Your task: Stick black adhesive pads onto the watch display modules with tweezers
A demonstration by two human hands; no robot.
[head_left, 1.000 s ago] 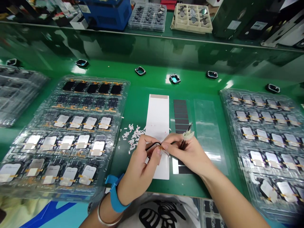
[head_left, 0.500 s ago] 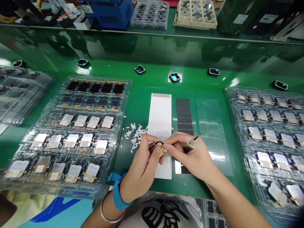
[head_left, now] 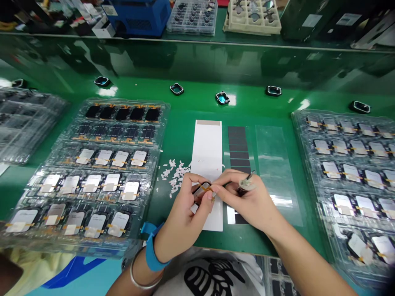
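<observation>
My left hand (head_left: 189, 213) is closed around a small watch screen module (head_left: 201, 190) with a black edge and an orange flex cable. Its thumb and fingers grip the module by its sides, above a white paper strip (head_left: 207, 144). My right hand (head_left: 247, 201) meets it from the right, thumb and forefinger pinched at the cable. A thin dark tool (head_left: 247, 183) with a whitish wrapped part is tucked in the right hand, its end sticking up past the knuckles. The fingertips hide the tool's working end and part of the module.
Clear trays of screen modules stand left (head_left: 111, 199) and right (head_left: 348, 172). White scraps (head_left: 177, 176) lie left of the strip. Black adhesive strips (head_left: 239, 148) and a clear sheet (head_left: 274, 164) lie right of it. Several watch cases (head_left: 222, 98) line the back, below a shelf.
The module has tilted in my left fingers, and its orange cable now lies across it. My right hand has shifted slightly left with the tool. The whole view has moved a little.
</observation>
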